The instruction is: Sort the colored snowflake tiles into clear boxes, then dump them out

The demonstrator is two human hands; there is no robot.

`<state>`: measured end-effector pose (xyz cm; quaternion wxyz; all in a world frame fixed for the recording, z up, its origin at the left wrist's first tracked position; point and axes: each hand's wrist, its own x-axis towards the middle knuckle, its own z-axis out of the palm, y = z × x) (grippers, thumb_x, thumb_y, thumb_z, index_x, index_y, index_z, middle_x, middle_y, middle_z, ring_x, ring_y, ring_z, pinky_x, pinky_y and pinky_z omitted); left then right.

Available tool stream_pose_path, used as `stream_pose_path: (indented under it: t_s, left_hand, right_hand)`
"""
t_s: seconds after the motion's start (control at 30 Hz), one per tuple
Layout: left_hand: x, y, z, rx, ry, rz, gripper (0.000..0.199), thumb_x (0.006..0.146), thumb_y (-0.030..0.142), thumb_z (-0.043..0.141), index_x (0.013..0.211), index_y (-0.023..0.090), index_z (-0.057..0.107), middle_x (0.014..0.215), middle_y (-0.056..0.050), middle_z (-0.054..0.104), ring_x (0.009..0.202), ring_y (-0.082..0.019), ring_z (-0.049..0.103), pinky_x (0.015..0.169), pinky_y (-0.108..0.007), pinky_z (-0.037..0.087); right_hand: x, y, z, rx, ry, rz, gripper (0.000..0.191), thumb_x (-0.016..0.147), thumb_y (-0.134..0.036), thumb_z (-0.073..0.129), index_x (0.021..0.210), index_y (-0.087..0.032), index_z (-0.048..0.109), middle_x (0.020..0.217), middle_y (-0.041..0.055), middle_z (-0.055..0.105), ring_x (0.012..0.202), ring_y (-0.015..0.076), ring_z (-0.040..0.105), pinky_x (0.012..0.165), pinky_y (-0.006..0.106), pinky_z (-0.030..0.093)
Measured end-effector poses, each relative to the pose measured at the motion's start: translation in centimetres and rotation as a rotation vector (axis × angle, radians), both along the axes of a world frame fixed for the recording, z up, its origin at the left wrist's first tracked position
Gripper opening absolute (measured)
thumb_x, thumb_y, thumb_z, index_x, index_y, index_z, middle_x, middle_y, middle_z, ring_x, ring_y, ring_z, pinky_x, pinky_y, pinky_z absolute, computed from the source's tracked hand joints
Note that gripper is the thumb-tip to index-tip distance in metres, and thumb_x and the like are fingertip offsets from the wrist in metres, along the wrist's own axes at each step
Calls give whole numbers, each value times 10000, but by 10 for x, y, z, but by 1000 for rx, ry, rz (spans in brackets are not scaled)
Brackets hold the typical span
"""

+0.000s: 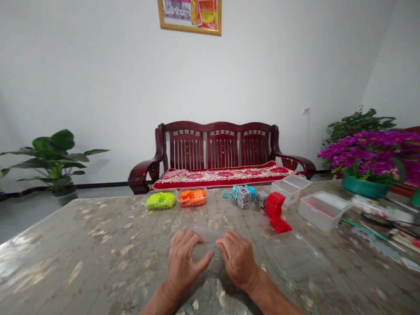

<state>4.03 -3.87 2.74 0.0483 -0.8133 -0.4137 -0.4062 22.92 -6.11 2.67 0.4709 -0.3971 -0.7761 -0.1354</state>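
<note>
Beyond clear container (214, 264): orange pieces (192, 197), red pieces (274, 205); left fingers (187, 237) apart, right fingers (231, 239) clamped on container

A framed picture (190, 16) hangs above a dark red wooden bench (222, 151), purple flowers (370, 151) standing rightward.

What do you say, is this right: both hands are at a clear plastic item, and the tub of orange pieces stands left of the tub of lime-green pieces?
Not quite: the head view shows the tub of orange pieces to the right of the tub of lime-green pieces. The left hand and right hand are indeed at the clear plastic item.
</note>
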Motion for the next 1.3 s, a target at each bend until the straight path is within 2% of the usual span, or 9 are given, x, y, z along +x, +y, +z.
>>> stream_pose_path:
  t_s: [0.1,0.2,0.3,0.43,0.6,0.83,1.03,1.17,1.3]
  left_hand:
    - [-1,0,-4,-39,-53,0,88,787,295,679,848,243,644,975,-25,673,948,-258,620,1018,-508,380]
    - [0,3,-10,-82,-170,34,96,804,276,632,892,244,654,1171,-69,633,1126,-305,576,1014,-542,416]
    - [3,6,-19,-97,-321,69,282,801,262,593,1079,232,627,1296,-105,569,1231,-326,520,1026,-561,437]
    - [3,11,-28,-113,-431,64,474,806,230,514,1280,224,529,1376,-121,511,1328,-342,441,1090,-604,377]
    - [-1,15,-35,-140,-497,47,547,794,187,439,1337,225,484,1392,-114,493,1369,-337,399,1133,-611,318]
    - [-8,11,-38,-185,-467,41,480,804,239,464,1272,233,570,1383,-99,529,1346,-341,435,1102,-594,370]
    - [-20,13,-37,-228,-308,-13,332,869,317,476,1131,258,671,1382,-90,539,1319,-343,448,1086,-617,365]
    - [-24,15,-32,-174,-157,-67,281,866,342,527,1079,278,699,1339,-75,578,1287,-328,473,1074,-592,385]
    - [-24,19,-28,-101,-65,-94,229,848,292,590,1041,280,713,1150,-58,662,1099,-269,588,961,-460,498]
  right_hand:
    - [-4,1,-3,34,6,16,312,1034,-278,346,842,-215,584,721,21,602,698,173,536,643,303,390]
    - [-5,2,-5,47,5,26,334,1042,-296,322,856,-214,588,726,24,602,700,172,539,645,301,399]
    - [-5,3,-6,45,32,4,329,1043,-302,332,858,-217,590,726,22,604,707,169,547,645,296,406]
    - [-5,3,-7,33,24,3,321,1038,-298,344,858,-222,599,722,26,612,703,170,553,639,297,410]
    - [-7,-1,-6,29,-7,29,293,1029,-281,362,871,-218,601,731,29,623,701,176,549,641,301,409]
    - [-5,-6,-4,-48,-31,86,259,1010,-264,379,929,-217,621,799,45,652,773,187,569,715,317,453]
    - [2,-7,-6,-182,-110,197,311,960,-364,501,1213,-195,565,1139,92,686,1048,233,592,967,426,484]
    - [9,-3,-12,-185,-168,160,328,940,-206,511,1262,-225,568,1144,72,706,1079,201,610,1069,437,453]
    - [17,0,-9,-206,-112,156,335,933,-135,498,1223,-248,623,1137,48,728,1118,179,629,1120,452,422]
